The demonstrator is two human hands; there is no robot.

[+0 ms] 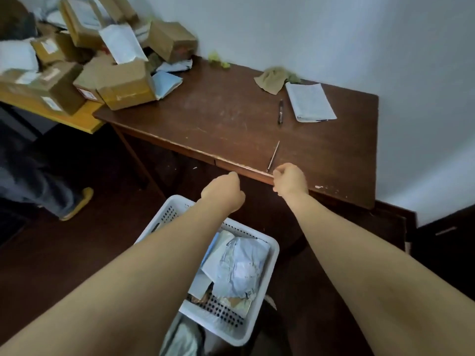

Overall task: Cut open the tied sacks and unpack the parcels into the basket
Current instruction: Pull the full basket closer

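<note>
White plastic basket [273, 255] on floor, soft grey parcels [240, 268] inside; above it left hand [224, 194], fingers curled, nothing held; right hand [291, 180] likewise fisted at brown table [231, 119] edge, just beside thin blade [273, 155]; cardboard boxes [126, 86] heaped beyond

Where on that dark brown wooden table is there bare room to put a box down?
The middle of the dark brown wooden table is bare, between the heap of cardboard boxes and the black pen beside the white notepad. The left end is crowded.
</note>
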